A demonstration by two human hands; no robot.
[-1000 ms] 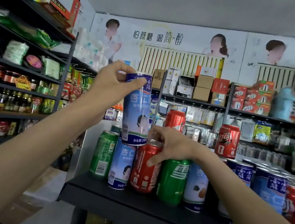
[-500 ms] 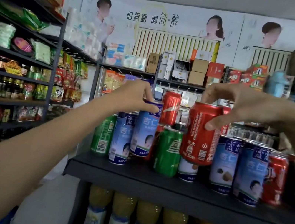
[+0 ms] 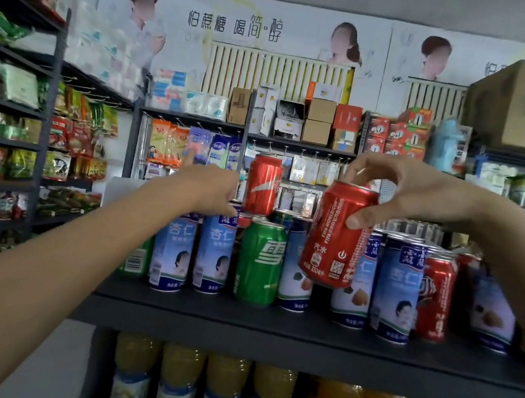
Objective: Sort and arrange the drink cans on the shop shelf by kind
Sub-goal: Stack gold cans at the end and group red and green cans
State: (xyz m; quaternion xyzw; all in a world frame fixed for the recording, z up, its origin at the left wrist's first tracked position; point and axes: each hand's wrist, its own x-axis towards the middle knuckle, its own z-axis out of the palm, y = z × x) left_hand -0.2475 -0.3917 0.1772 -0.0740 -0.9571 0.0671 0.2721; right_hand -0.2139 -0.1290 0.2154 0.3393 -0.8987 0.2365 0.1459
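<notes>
On the dark shelf [image 3: 266, 333] stand mixed cans. My right hand [image 3: 411, 196] grips a red cola can [image 3: 333, 242] by its top and holds it tilted in the air, in front of the blue-white almond cans [image 3: 397, 290]. My left hand [image 3: 213, 194] rests over the top of a blue-white almond can [image 3: 214, 253] that stands on the shelf, with one finger lifted. Right of that can is a green Sprite can [image 3: 259, 261]. A second red cola can [image 3: 261, 184] is stacked on the back row. Another red can [image 3: 434, 297] stands at the right.
A green can [image 3: 136, 257] sits at the shelf's left end, behind my left forearm. Yellow and orange drink bottles [image 3: 223, 393] fill the level below. Snack racks [image 3: 15, 129] line the left wall, and boxes [image 3: 317, 121] sit on the back shelves.
The blue-white can in my left hand has come down to stand on the shelf beside another of its kind. My right hand has carried the red can a little rightward and tilted it.
</notes>
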